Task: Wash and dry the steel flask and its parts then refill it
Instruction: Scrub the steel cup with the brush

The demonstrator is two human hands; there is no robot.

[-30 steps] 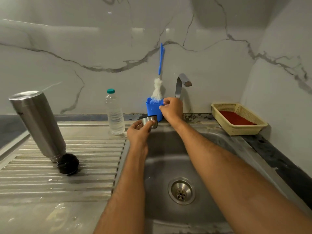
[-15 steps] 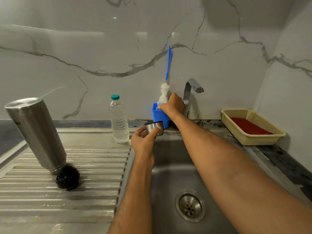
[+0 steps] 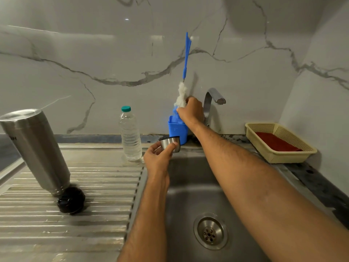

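We see the left hand (image 3: 157, 159) above the left edge of the sink (image 3: 190, 195), its fingers curled round a small steel cup (image 3: 170, 143) held on its side. The right hand (image 3: 191, 111) reaches to the blue holder (image 3: 176, 132) at the back wall, just left of the tap (image 3: 212, 100). Its fingers close at the lower end of the white bristles of the bottle brush (image 3: 186, 59), whose blue handle rises above the hand; we cannot tell exactly how they grip it.

The steel flask (image 3: 35, 148) stands upside down and tilted on the ribbed draining board (image 3: 75, 214), with its mouth down beside a black stopper (image 3: 71, 200), which it appears to touch. A clear water bottle (image 3: 130, 135) with a green cap stands upright at the back of the board, between the flask and the blue holder. On the desk right of the sink sits a cream basket (image 3: 279, 144) holding a red cloth (image 3: 276, 142).
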